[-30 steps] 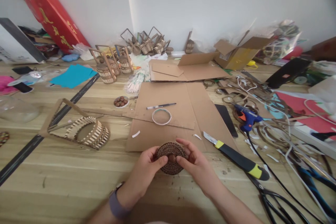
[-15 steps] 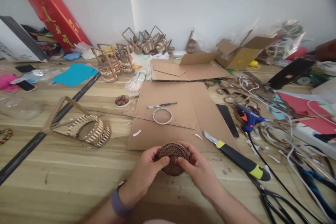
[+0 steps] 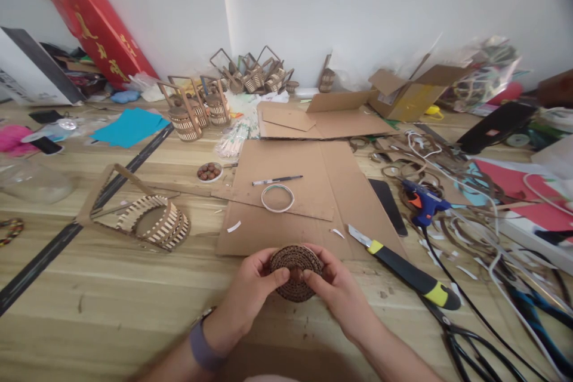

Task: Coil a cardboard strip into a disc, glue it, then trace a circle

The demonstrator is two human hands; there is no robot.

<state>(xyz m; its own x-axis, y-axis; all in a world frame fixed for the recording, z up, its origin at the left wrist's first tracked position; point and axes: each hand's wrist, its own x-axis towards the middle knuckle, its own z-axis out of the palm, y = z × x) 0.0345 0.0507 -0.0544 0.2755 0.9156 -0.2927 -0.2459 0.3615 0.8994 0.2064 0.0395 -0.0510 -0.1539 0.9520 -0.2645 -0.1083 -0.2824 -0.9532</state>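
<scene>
A round, coiled corrugated-cardboard disc (image 3: 296,255) is held between both hands near the front of the table. At its centre sits a small brown bead-like knob (image 3: 296,276). My left hand (image 3: 254,285) closes on the left rim, its thumb reaching to the knob. My right hand (image 3: 336,287) grips the right rim the same way, thumb beside the knob; the fingers behind the disc are partly hidden. Just beyond lies a cardboard sheet (image 3: 286,158) bearing a pen (image 3: 277,179) and a white tape ring (image 3: 277,197).
To the left, a small slatted basket (image 3: 154,221) lies tilted with its tall handle. A bowl of brown beads (image 3: 209,172) stands behind it. On the right are a utility knife (image 3: 407,271), black-handled scissors (image 3: 470,340), a blue glue gun (image 3: 425,202) with its cord, and cardboard strips.
Both hands keep the same hold on the disc, thumbs at the knob. The view has shifted very slightly; nothing else visibly moved.
</scene>
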